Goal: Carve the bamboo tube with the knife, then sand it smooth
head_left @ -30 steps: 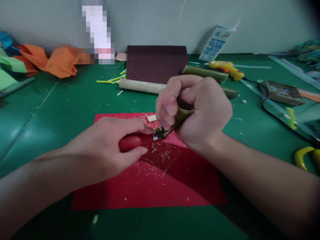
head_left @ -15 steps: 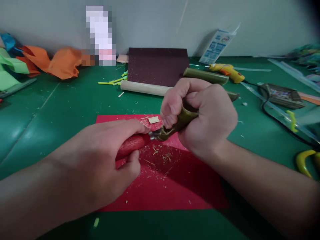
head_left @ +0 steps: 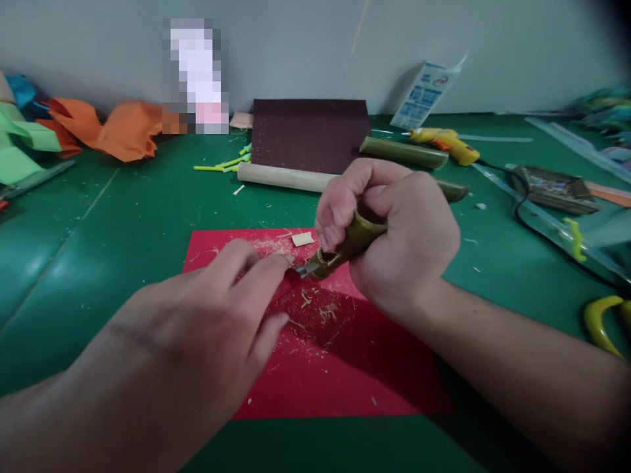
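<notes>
My right hand (head_left: 399, 240) is closed round a short green bamboo tube (head_left: 352, 242), held tilted over a red paper sheet (head_left: 345, 368). My left hand (head_left: 207, 328) grips a carving tool whose red handle is now almost hidden under my fingers. The tool's metal tip (head_left: 303, 270) touches the lower end of the tube. Fine shavings lie scattered on the red sheet below, and a small pale chip (head_left: 302, 238) sits near its far edge.
On the green mat (head_left: 123, 217) lie a wooden rolling pin (head_left: 283, 176), a dark sandpaper block (head_left: 310, 135), more bamboo tubes (head_left: 403, 152), a yellow glue gun (head_left: 444, 141) with black cable, and orange and green paper (head_left: 98, 125) at far left. Yellow-handled scissors (head_left: 601, 315) lie at right.
My left hand has slid toward me and turned over the red handle, covering it. The right hand and the bamboo tube stayed almost in place.
</notes>
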The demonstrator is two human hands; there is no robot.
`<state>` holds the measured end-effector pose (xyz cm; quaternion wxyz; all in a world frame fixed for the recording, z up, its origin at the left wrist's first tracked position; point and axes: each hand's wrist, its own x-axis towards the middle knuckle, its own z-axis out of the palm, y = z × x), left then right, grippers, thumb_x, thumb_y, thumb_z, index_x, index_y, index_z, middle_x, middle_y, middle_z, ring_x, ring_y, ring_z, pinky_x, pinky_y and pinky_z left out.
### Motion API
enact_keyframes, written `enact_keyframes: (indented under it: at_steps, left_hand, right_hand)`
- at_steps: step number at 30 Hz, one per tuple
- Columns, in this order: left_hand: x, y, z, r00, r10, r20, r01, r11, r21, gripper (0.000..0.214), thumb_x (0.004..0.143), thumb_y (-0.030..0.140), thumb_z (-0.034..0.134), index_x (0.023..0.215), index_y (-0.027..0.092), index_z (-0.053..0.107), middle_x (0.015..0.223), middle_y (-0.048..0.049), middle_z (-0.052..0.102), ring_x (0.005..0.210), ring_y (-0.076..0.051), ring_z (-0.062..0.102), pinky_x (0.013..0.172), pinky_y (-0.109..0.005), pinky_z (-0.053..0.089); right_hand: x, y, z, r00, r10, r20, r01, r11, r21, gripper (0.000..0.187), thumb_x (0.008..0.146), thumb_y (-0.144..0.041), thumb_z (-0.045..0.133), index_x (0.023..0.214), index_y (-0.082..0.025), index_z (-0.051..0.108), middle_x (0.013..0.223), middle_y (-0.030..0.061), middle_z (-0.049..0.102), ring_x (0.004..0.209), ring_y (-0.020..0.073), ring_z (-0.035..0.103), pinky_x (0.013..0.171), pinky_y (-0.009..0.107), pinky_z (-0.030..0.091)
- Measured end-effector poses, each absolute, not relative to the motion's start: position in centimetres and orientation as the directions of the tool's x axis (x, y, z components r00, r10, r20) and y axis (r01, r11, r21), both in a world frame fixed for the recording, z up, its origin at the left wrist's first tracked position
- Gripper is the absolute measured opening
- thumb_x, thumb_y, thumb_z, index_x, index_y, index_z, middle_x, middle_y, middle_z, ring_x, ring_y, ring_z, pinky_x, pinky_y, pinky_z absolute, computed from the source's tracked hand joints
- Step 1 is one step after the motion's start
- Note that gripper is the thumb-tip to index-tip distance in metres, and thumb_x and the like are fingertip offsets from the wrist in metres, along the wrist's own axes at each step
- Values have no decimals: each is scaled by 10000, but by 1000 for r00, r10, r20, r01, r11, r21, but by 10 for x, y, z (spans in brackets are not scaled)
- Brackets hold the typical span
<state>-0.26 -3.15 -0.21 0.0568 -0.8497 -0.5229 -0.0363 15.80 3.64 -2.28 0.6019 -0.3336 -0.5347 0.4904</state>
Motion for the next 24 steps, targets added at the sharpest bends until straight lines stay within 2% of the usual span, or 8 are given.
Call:
enact_keyframes:
  at_steps: [2, 4, 8, 11, 13, 15, 18, 24]
  left_hand:
    - [1, -34, -2, 521, 845, 116, 853, -519, -54, 396, 830, 277, 366, 1209, 221, 469, 1032, -75, 603, 714, -220, 610, 549, -324, 492]
    - [2, -35, -2, 567, 815, 120, 823, -567, -35, 422, 824, 202, 350, 1229, 182, 467, 1050, -95, 607, 807, -232, 611, 647, -340, 514]
    - [1, -34, -5, 503, 863, 44, 861, -505, 65, 447, 846, 280, 364, 1290, 273, 418, 1111, -62, 599, 681, -201, 617, 556, -339, 517]
    - [1, -35, -9, 462, 887, -4, 873, -454, 177, 503, 850, 333, 367, 1350, 286, 344, 1198, -68, 578, 826, -235, 637, 678, -385, 535]
    - [1, -36, -11, 440, 897, -27, 882, -427, 200, 526, 848, 342, 366, 1370, 297, 312, 1100, -73, 637, 799, -240, 647, 686, -406, 532]
    - [2, -37, -12, 424, 905, -37, 895, -412, 173, 527, 850, 359, 353, 1373, 307, 308, 940, -71, 684, 674, -239, 648, 610, -417, 527]
    - [5, -38, -12, 429, 903, -13, 896, -424, 128, 504, 856, 353, 324, 1350, 264, 368, 794, -82, 688, 593, -246, 639, 548, -420, 516]
    - [11, -35, -12, 442, 896, 39, 884, -443, 150, 507, 861, 317, 335, 1352, 199, 379, 635, -69, 637, 637, -247, 644, 654, -444, 526]
  right_hand:
    - [157, 36, -23, -19, 945, 327, -226, 314, -922, 254, 723, -128, 362, 533, -248, 479, 476, 1, 438, 436, 170, 394, 415, 308, 291]
    - [157, 37, -23, 5, 941, 339, -233, 331, -914, 248, 702, -110, 363, 533, -243, 485, 480, 2, 439, 447, 168, 401, 423, 308, 288]
    - [158, 37, -23, -12, 939, 344, -237, 332, -913, 241, 664, -73, 369, 538, -232, 500, 487, 6, 447, 485, 165, 438, 439, 303, 292]
    - [158, 37, -21, -9, 939, 343, -237, 331, -913, 243, 661, -57, 365, 546, -225, 497, 503, 6, 466, 496, 157, 451, 446, 298, 307]
    - [157, 37, -21, -27, 938, 346, -263, 327, -908, 246, 674, -51, 352, 562, -220, 492, 518, 5, 487, 487, 154, 458, 446, 298, 322]
    - [157, 37, -20, -50, 934, 353, -293, 324, -900, 249, 694, -51, 341, 581, -217, 489, 531, -1, 498, 464, 147, 454, 438, 297, 329]
    - [158, 37, -21, -45, 933, 358, -281, 332, -900, 245, 705, -56, 352, 594, -223, 494, 521, -11, 487, 440, 141, 433, 422, 293, 326]
    - [156, 42, -22, -20, 929, 369, -219, 357, -908, 235, 665, -87, 365, 532, -240, 484, 458, -10, 456, 386, 142, 400, 379, 292, 316]
